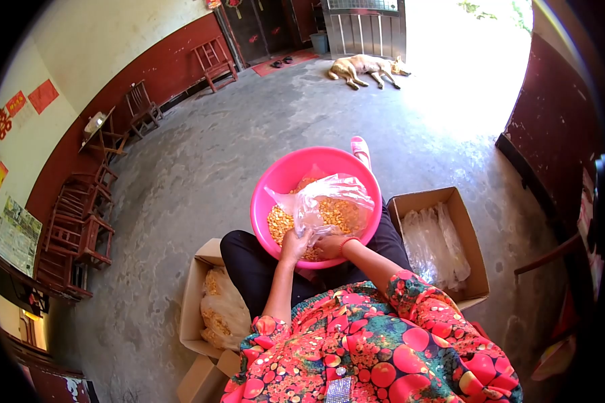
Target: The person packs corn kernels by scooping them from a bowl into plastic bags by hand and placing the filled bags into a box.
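Note:
A pink plastic basin (262, 195) rests on my lap, with yellow corn kernels (279, 221) spread inside. Over the kernels lies a clear plastic bag (323, 195), its mouth towards me. My left hand (294, 246) pinches the bag's near edge. Beside it, inside the basin's near rim, my right hand (331, 246) is low at the kernels and the bag's mouth, a red band on its wrist. Its fingers look curled, partly covered by plastic, so what they hold is hidden.
To my left a cardboard box (189, 316) holds filled bags of kernels (222, 309). At my right another cardboard box (474, 248) contains clear plastic bags (433, 245). A dog (366, 69) lies near the doorway. Wooden chairs (81, 215) line the left wall.

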The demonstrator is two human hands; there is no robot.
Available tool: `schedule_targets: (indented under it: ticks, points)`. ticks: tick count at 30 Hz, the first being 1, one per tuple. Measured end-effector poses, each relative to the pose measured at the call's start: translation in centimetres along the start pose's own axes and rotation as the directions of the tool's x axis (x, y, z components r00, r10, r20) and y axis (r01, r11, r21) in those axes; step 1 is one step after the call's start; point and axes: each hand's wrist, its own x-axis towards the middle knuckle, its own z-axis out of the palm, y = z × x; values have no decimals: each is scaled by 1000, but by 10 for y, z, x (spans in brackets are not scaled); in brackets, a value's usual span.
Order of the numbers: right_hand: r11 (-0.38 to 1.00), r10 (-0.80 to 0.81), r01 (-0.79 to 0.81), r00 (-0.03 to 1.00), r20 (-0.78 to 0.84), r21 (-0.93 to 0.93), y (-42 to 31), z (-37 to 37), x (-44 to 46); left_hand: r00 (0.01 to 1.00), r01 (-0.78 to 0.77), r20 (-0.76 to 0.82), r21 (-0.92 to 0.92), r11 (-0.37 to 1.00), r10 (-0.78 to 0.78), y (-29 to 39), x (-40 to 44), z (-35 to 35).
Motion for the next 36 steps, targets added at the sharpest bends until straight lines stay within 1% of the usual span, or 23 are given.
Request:
schedule_targets:
  ticks: [4,6,7,10,12,14,16,19,21,22,23,24,25,26,27,28,29,30,31,32,33,34,36]
  points:
    - [998,1,0,1000,28,-58,3,5,8,1000,21,8,16,1000,-22,4,-1,-1]
    - [999,19,-16,992,125,-28,-3,-2,5,999,34,5,27,999,-35,9,-2,-1]
    - [1000,17,-14,992,126,-28,-2,-1,7,999,53,11,3,999,-53,10,-3,-1]
    - [999,-43,42,995,88,10,-1,0,9,998,62,26,-31,998,-62,1,0,-1]
    - [997,-83,83,996,17,-7,-8,-8,-2,998,53,33,-41,998,-52,-4,2,0]
    - [996,-90,90,996,5,-27,-12,-13,-6,999,34,34,-87,996,-31,-8,2,1]
    - [994,-99,98,995,-5,-46,-8,-9,-3,999,27,34,-75,997,-25,-10,3,1]
    - [994,-105,105,994,21,-1,5,1,6,999,36,34,-84,996,-34,-7,2,1]
    - [992,-104,107,994,-45,74,-3,-9,-3,998,52,30,-104,993,-49,0,0,1]
    - [991,-105,108,994,-44,73,-7,-14,-8,997,66,37,-83,994,-63,3,-1,0]
    - [970,-62,71,997,-43,232,-13,-21,-15,996,80,45,-61,995,-78,5,-1,0]
    - [923,-20,32,999,-35,384,-16,-27,-19,996,80,45,-61,995,-77,2,0,-1]
    - [923,-19,32,999,-36,384,-15,-30,-21,998,50,34,-38,998,-49,-2,1,-1]
    - [807,7,-26,999,35,590,-12,-32,-24,1000,20,24,-15,1000,-20,2,0,-1]
    - [646,16,-93,994,108,758,-9,-34,-27,1000,20,25,-16,1000,-19,6,-1,0]
    - [646,16,-93,994,108,758,-6,-33,-29,996,84,27,-35,996,-83,10,-3,0]
    - [459,-43,-74,994,105,886,-3,-34,-30,989,147,30,-54,988,-146,16,-5,0]
    - [247,-100,-61,991,88,967,-2,-34,-31,989,146,30,-54,988,-145,12,-3,-1]
    - [247,-100,-61,991,87,967,-2,-34,-31,994,107,38,-9,994,-106,6,-1,-2]
    - [274,76,-52,997,32,960,-6,-35,-32,996,67,48,36,997,-68,5,0,-2]
    - [302,247,-49,968,-29,952,-8,-36,-34,996,67,49,36,997,-69,4,0,-1]
    - [302,248,-49,968,-29,952,-6,-35,-32,995,86,44,16,996,-87,3,0,-1]
    - [167,412,25,906,-93,986,1,-32,-25,994,106,38,-4,994,-106,1,0,-1]
